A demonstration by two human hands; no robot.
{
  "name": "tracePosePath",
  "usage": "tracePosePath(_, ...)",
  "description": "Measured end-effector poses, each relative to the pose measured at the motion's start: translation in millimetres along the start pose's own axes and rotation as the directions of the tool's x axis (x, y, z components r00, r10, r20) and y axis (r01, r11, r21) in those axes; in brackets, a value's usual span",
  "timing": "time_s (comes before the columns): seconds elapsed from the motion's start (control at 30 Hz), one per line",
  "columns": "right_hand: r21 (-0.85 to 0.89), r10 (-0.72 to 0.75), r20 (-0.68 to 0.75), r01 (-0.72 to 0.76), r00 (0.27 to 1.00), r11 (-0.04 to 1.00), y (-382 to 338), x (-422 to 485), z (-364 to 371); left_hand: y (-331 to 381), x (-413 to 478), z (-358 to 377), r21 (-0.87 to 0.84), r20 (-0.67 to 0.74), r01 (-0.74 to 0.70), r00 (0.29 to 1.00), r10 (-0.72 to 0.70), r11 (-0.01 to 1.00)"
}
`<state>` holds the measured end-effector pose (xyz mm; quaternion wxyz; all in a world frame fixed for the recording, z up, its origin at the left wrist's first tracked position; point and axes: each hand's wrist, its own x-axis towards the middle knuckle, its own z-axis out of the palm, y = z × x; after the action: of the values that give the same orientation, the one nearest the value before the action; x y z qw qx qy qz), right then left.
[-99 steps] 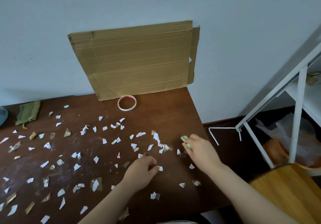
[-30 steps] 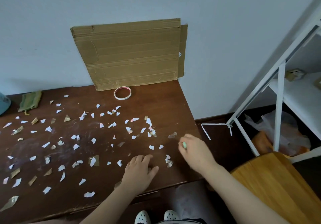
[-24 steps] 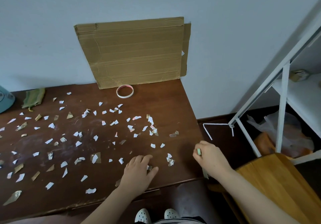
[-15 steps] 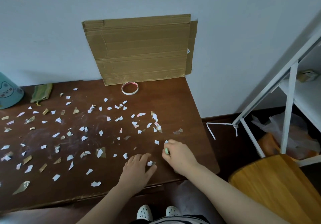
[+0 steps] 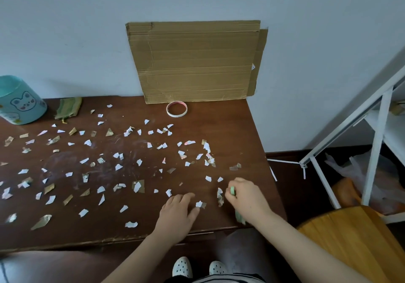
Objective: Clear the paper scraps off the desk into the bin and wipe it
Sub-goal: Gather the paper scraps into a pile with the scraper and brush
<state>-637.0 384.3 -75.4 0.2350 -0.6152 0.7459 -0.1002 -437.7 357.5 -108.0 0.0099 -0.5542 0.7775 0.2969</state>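
A person is leaning over a dark brown wooden desk (image 5: 241,129), and small white and tan paper scraps (image 5: 122,164) are lying scattered across most of its top, thickest from the left edge to the middle. The left hand (image 5: 177,214) is resting palm down near the front edge with its fingers spread flat and gripping nothing; a white scrap (image 5: 199,204) is lying just beside its fingertips. The right hand (image 5: 247,199) is sitting curled just to the right of it, closed around a small pale green object (image 5: 232,190) whose end is showing above the knuckles; what the object is cannot be told. A little heap of scraps (image 5: 219,196) is standing between the two hands, touching or nearly touching the right one. At the back, a sheet of corrugated cardboard (image 5: 195,61) is leaning upright against the pale wall, and a ring of tape (image 5: 176,109) is lying flat just in front of it. A teal bin with a cartoon bear face (image 5: 19,100) is standing at the far left of the desk, well apart from both hands, with a folded green cloth (image 5: 68,107) just beside it. A white metal rack (image 5: 377,133) is standing to the right of the desk, and a wooden stool seat (image 5: 350,245) is showing below it.
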Motion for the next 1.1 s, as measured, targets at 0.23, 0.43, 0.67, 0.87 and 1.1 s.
tracePosePath(0.23, 0.044, -0.149, 0.056, 0.147, 0.987, 0.988, -64.0, 27.5, 19.6, -14.9, -1.5, -6.6, -0.022, -0.004, 0.029, 1.000, -0.029, 0.999)
tracePosePath(0.43, 0.160, -0.063, -0.017, 0.065, 0.998, 0.985, -44.3, 20.8, -6.1, -24.5, -0.7, -8.7, -0.077, -0.018, 0.044, 0.999, -0.046, 0.996)
tracePosePath(0.67, 0.114, -0.016, 0.091, 0.006, 0.996, 0.993, -40.0, 8.1, 17.4, -32.5, 2.9, -10.1, -0.178, -0.077, 0.045, 0.995, -0.059, 0.983)
tracePosePath(0.87, 0.243, -0.124, 0.071, 0.103, 0.990, 0.965, -94.2, 40.1, 35.2, -48.6, 0.6, -18.2, -0.215, -0.098, 0.040, 0.993, -0.062, 0.976)
tracePosePath(1.1, 0.413, 0.000, -0.021, 0.009, 1.000, 0.911, -84.7, 42.0, 3.2, -60.7, 5.6, -28.2, -0.275, -0.119, 0.060, 0.988, -0.096, 0.959)
